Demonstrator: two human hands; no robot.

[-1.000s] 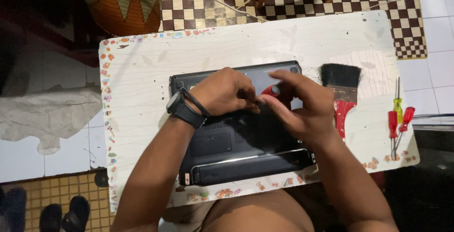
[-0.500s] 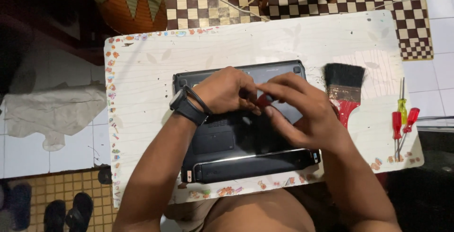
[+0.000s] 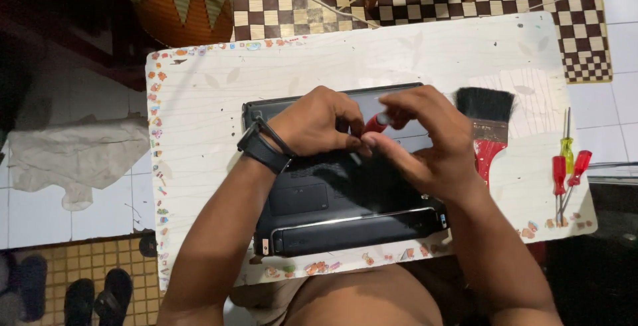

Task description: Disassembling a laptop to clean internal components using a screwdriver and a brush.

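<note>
Laptop: a dark laptop (image 3: 332, 200) lies bottom side up on the white table (image 3: 199, 133), right under both hands.
Left hand: the left hand (image 3: 319, 123) rests on the far half of the laptop's underside, fingers curled down and fingertips meeting those of the other hand; a black watch (image 3: 262, 150) sits on its wrist.
Right hand: the right hand (image 3: 425, 143) is closed on a red-handled screwdriver (image 3: 377, 123), whose handle shows between the two hands; the tip is hidden beneath the fingers, so I cannot tell exactly where it meets the casing.
Done so far: the bottom cover looks fully in place, with no panel lifted and no loose screws visible near the hands, so the work seems to be at an early stage.
Left to do: the cover and the long battery strip (image 3: 352, 233) on the near edge, below both wrists, are still seated.
Beside the right hand: a black-bristled brush (image 3: 487, 123) with a red handle, just to its right; further right, three small screwdrivers (image 3: 567, 166), red and yellow, untouched.
</note>
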